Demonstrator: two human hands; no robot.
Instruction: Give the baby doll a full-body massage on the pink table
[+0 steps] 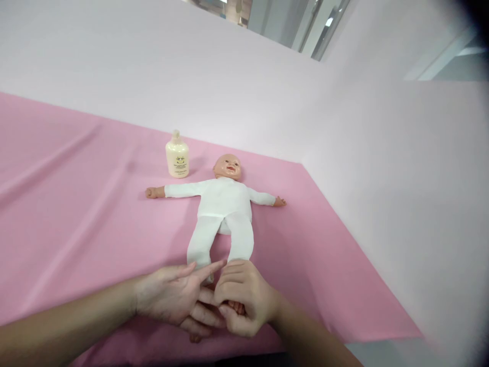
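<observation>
A baby doll (223,204) in a white body suit lies on its back on the pink cloth (76,204), arms spread, feet toward me. My right hand (244,298) is closed around one of the doll's feet, whose toes show between my fingers. My left hand (175,298) lies against it from the left, fingers spread and touching the doll's lower legs and my right hand. The doll's other foot peeks out under my left hand. A cream lotion bottle (177,155) stands upright just left of the doll's head.
A white wall (382,178) rises along the back and right side of the pink cloth. The cloth's front right edge (385,339) ends over a pale surface. Window frames (305,25) show at the top.
</observation>
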